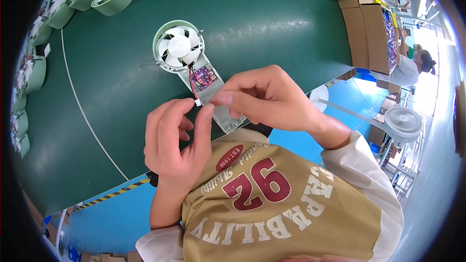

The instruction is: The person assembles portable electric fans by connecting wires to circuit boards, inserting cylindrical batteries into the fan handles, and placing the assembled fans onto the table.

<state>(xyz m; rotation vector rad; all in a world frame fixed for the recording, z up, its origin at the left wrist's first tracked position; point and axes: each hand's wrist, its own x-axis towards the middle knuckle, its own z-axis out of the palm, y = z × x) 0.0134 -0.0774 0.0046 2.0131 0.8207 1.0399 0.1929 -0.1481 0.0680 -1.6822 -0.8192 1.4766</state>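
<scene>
Over green table [116,99] — 2 hands [177,138] [276,102]; blue floor [121,213] alongside.

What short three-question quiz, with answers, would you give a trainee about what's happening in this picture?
1. True or false: the small white fan on the green table sits inside a pale green ring.
2. What colour is the circuit board beside that fan? A) yellow B) purple C) orange
3. Of the person's two hands, which one is nearer the small white connector?

Key: 1. True. 2. B. 3. The left hand.
</scene>
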